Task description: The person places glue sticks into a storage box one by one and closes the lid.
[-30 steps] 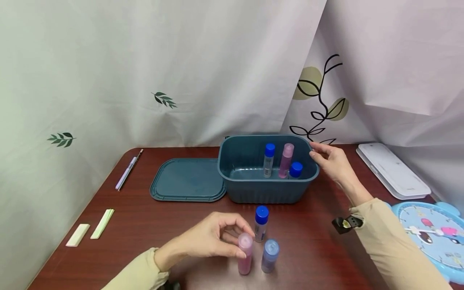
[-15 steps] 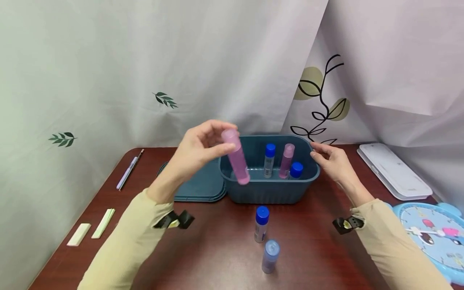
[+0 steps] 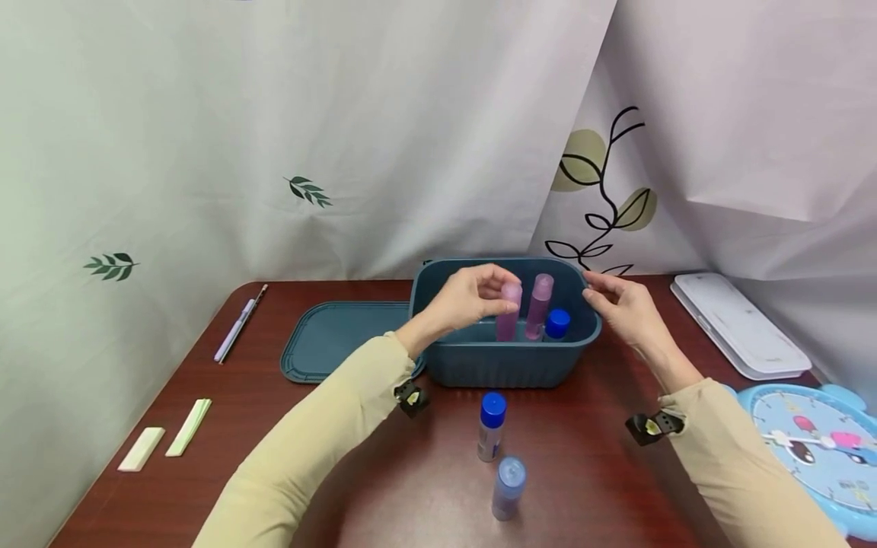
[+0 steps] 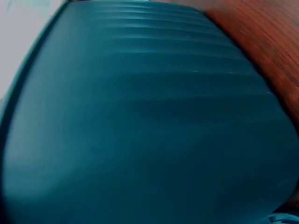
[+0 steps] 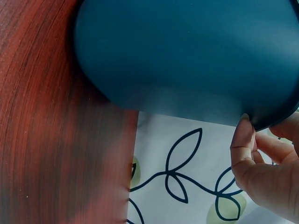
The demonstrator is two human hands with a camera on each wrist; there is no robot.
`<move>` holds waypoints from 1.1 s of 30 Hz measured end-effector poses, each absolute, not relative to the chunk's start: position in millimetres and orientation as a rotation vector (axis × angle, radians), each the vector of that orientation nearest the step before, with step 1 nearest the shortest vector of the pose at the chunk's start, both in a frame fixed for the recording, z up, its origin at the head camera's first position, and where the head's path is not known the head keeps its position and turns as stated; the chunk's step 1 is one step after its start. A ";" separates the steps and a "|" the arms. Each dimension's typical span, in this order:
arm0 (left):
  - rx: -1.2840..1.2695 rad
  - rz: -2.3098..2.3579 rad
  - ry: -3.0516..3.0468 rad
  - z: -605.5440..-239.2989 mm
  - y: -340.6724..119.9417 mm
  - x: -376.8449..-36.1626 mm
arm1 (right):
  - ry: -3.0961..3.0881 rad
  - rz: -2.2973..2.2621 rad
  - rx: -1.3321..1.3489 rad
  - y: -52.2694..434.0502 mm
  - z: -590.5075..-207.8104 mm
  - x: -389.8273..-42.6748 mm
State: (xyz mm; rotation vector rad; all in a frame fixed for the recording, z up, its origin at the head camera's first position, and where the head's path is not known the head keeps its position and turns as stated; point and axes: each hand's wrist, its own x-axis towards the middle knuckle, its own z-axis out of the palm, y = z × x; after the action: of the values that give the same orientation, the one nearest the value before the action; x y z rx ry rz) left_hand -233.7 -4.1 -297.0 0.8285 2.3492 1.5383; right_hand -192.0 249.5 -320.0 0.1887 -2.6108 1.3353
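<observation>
My left hand reaches over the dark teal bin and pinches a pink glue stick near its top, upright inside it. To the right of that stand another pink glue stick and a blue-capped glue stick. At the bin's right end, my right hand pinches the rim between thumb and fingers; the right wrist view shows its thumb against the outer wall. In front of the bin stand a blue-capped glue stick and a bluish glue stick. Only the bin's ribbed side fills the left wrist view.
A teal lid lies left of the bin. Farther left are a pen and pencil and two pale strips. On the right are a white case and a light blue clock. A curtain hangs behind.
My left hand has lifted the pink glue stick from the table and carried it up and rightward into the bin, covering a blue-capped one there. The right hand stays at the rim.
</observation>
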 end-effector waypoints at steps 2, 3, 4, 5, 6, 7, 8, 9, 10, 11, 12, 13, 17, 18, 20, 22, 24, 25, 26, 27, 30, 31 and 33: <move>0.818 1.446 2.366 -301.3 -0.9 -234.6 | -2.610 1.335 0.188 249.4 -320.2 -191.7; 0.817 1.410 2.369 -302.6 0.4 -234.8 | -2.609 1.336 0.186 249.5 -320.3 -191.7; 0.821 1.378 2.373 -303.1 1.6 -234.6 | -2.605 1.339 0.184 249.7 -320.1 -191.4; 0.823 1.353 2.372 -303.4 2.6 -234.4 | -2.601 1.339 0.182 249.9 -319.9 -191.2; 0.825 1.332 2.373 -303.6 3.7 -234.2 | -2.595 1.342 0.182 250.1 -319.8 -191.0; 0.830 1.311 2.374 -303.7 4.7 -234.1 | -2.589 1.345 0.185 250.3 -319.7 -190.9; 0.833 1.292 2.377 -303.9 5.6 -234.1 | -2.586 1.347 0.187 250.5 -319.6 -190.8; 0.833 1.272 2.381 -304.0 6.2 -233.6 | -2.582 1.351 0.191 250.4 -319.5 -190.7; 0.833 1.253 2.386 -304.1 6.9 -233.2 | -2.580 1.351 0.195 250.4 -319.5 -190.6; 0.832 1.236 2.389 -304.3 7.4 -233.0 | -2.579 1.352 0.196 250.3 -319.6 -190.6; 0.831 1.223 2.392 -304.6 8.0 -232.9 | -2.580 1.351 0.198 250.2 -319.7 -190.7; 0.828 1.211 2.395 -304.8 8.3 -232.8 | -2.580 1.351 0.197 250.1 -319.7 -190.7; 0.824 1.205 2.389 -305.9 9.0 -233.2 | -2.586 1.348 0.190 249.9 -320.6 -191.4; 0.826 1.209 2.386 -306.3 8.9 -233.4 | -2.591 1.343 0.188 249.9 -320.8 -191.7; 0.831 1.212 2.388 -307.0 8.0 -233.1 | -2.595 1.339 0.190 249.6 -321.6 -192.6; 0.840 1.215 2.389 -307.6 6.8 -232.8 | -2.600 1.336 0.192 249.4 -322.6 -193.1; 0.855 1.211 2.396 -306.3 5.0 -232.0 | -2.600 1.339 0.191 249.6 -323.7 -193.3; 0.866 1.206 2.403 -304.6 3.4 -231.3 | -2.599 1.341 0.188 249.7 -324.0 -193.2; 0.876 1.207 2.410 -302.2 1.4 -230.2 | -2.599 1.341 0.186 249.8 -324.3 -192.9; 0.893 1.218 2.410 -299.5 -1.4 -228.6 | -2.600 1.342 0.184 249.9 -324.1 -192.5; 0.961 1.294 2.386 -289.0 -13.9 -218.7 | -2.596 1.340 0.189 250.4 -323.0 -191.5; 0.991 1.339 2.359 -286.1 -19.3 -213.9 | -2.595 1.338 0.191 250.5 -322.3 -191.3; 1.045 1.440 2.261 -282.6 -30.8 -202.9 | -2.591 1.333 0.197 251.1 -321.1 -191.4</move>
State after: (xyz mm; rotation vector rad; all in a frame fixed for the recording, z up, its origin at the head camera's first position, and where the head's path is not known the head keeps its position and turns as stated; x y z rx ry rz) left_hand -202.9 -30.8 -282.6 1.0447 2.2615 1.4398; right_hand -191.4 251.1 -321.1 0.1970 -2.5906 1.3332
